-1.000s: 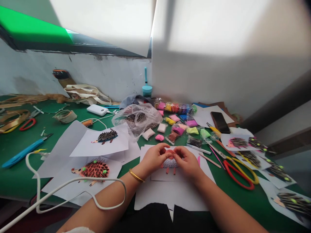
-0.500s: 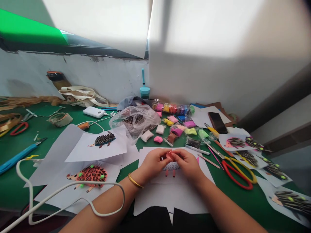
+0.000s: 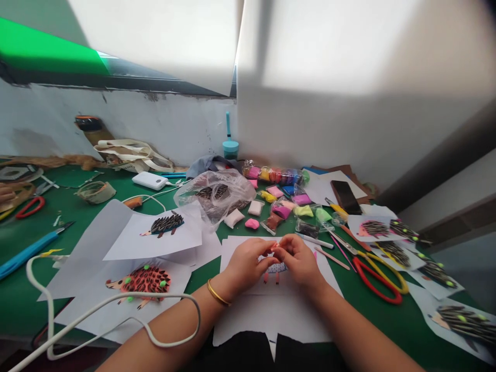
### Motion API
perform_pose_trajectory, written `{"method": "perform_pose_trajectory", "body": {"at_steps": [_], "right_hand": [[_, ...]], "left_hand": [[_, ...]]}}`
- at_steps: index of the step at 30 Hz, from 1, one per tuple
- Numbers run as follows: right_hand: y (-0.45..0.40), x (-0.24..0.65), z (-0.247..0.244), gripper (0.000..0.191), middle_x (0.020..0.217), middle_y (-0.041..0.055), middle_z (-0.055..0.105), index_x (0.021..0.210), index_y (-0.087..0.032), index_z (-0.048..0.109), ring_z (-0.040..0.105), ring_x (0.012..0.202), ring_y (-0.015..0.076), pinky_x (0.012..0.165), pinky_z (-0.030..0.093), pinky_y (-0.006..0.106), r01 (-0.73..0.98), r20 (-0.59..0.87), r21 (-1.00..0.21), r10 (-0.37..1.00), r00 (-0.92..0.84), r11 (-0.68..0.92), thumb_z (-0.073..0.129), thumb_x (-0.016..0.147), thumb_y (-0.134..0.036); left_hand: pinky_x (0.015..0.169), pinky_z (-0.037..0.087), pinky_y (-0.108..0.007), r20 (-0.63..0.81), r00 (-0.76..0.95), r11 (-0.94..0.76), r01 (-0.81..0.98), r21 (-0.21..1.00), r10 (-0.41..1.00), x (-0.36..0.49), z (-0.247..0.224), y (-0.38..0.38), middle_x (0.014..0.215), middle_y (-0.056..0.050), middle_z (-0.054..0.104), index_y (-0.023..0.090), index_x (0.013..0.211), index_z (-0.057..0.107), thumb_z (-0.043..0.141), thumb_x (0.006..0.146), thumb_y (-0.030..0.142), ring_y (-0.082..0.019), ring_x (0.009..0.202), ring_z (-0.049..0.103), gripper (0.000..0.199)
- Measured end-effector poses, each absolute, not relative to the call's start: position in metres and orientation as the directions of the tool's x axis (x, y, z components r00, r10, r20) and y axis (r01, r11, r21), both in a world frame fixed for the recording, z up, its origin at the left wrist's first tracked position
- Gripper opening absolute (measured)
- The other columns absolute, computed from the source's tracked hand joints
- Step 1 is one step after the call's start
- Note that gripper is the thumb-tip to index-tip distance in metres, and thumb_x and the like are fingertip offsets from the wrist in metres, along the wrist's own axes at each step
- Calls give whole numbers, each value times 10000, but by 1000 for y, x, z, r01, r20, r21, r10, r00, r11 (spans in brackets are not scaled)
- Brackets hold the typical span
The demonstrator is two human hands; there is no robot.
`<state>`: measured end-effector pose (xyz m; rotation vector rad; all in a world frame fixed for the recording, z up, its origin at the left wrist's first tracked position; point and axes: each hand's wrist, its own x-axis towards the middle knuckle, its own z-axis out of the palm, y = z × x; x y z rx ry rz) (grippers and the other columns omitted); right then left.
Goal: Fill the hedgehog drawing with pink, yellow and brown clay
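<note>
My left hand (image 3: 248,262) and my right hand (image 3: 302,264) meet over a sheet of white paper (image 3: 271,318). Between their fingertips is a small lump of salmon-pink modelling clay (image 3: 275,247), pinched by both and mostly covered by the fingers. Below them, partly hidden, is a hedgehog picture (image 3: 276,268) with a pale, speckled body and two pink legs. A bright pink lump of clay (image 3: 252,223) lies beyond the paper, near several small packets of coloured clay (image 3: 304,210).
A clear bag of sunflower seeds (image 3: 213,194) stands behind the paper. Scissors (image 3: 377,279), a marker (image 3: 314,240) and a phone (image 3: 346,197) lie right. Seed hedgehog pictures (image 3: 141,281) flank both sides. A white cable (image 3: 116,293) loops near my left forearm. Another person's hand (image 3: 5,197) shows far left.
The clay shows as a flat, larger piece earlier and is now smaller between the fingertips. My fingers have shifted around it, the left thumb moving lower. Another person's hand has appeared at the left edge.
</note>
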<state>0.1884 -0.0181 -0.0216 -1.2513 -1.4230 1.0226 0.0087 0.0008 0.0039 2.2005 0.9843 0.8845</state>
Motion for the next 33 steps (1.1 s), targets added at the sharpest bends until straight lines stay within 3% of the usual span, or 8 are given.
{"method": "perform_pose_trajectory", "body": {"at_steps": [5, 8, 12, 15, 20, 23, 28, 33], "right_hand": [[-23, 186, -23, 423, 711, -11, 644, 1273, -231, 479, 660, 680, 175, 617, 547, 302, 229, 169, -949, 964, -204, 215, 464, 953, -507], [-25, 187, -20, 508, 709, -22, 631, 1363, -244, 478, 645, 622, 167, 545, 529, 276, 322, 121, -924, 957, -262, 205, 518, 929, -505], [-24, 190, -18, 432, 923, 47, 724, 1273, -246, 607, 692, 818, 219, 734, 562, 328, 409, 214, -869, 956, -199, 279, 555, 918, -487], [-21, 192, -21, 396, 1077, 72, 723, 1282, -261, 624, 684, 956, 249, 836, 549, 371, 448, 292, -823, 937, -192, 349, 518, 945, -440], [-18, 192, -21, 341, 1136, 48, 718, 1282, -306, 627, 658, 1020, 224, 909, 503, 375, 468, 385, -753, 887, -256, 463, 463, 985, -346], [-19, 190, -18, 279, 1051, 42, 733, 1164, -285, 677, 667, 941, 213, 830, 507, 331, 483, 340, -771, 909, -240, 415, 503, 969, -381], [-22, 194, -19, 390, 620, -6, 613, 791, -214, 611, 567, 570, 155, 549, 420, 261, 545, 277, -781, 951, -135, 305, 469, 953, -539], [-19, 191, -22, 366, 722, 16, 651, 939, -216, 654, 614, 652, 163, 618, 485, 276, 462, 300, -823, 944, -140, 330, 393, 1002, -465]], "left_hand": [[618, 488, -240, 123, 458, -319, 379, 869, 880, 6, 6, 4, 809, -27, 711, 204, 860, 730, 494, 954, 390, -166, 732, 642, 314], [640, 500, -238, 117, 484, -308, 338, 889, 867, 5, 6, 4, 835, -30, 705, 207, 880, 739, 521, 938, 392, -171, 776, 642, 291], [809, 517, -283, 198, 546, -380, 244, 892, 814, 7, 7, 2, 975, -57, 683, 224, 920, 748, 465, 969, 411, -186, 930, 626, 343], [778, 529, -298, 148, 556, -298, 190, 935, 818, 7, 8, 2, 1044, -76, 674, 206, 936, 740, 439, 971, 457, -198, 933, 617, 393], [799, 522, -318, 23, 416, -11, -33, 999, 909, 3, 2, 8, 1103, -88, 680, 195, 1359, 526, 525, 930, 451, -178, 886, 637, 499], [790, 511, -308, 16, 423, 17, -74, 997, 906, 4, -2, 10, 1038, -92, 695, 177, 1405, 444, 549, 922, 451, -179, 901, 646, 565], [766, 509, -311, 48, 395, -48, -9, 999, 918, 7, -5, 12, 912, -61, 693, 162, 1320, 501, 541, 930, 423, -170, 836, 642, 470], [820, 523, -349, 139, 340, -170, 62, 984, 930, 8, -8, 12, 1026, -97, 683, 160, 1209, 586, 499, 949, 411, -211, 958, 644, 371]]}}
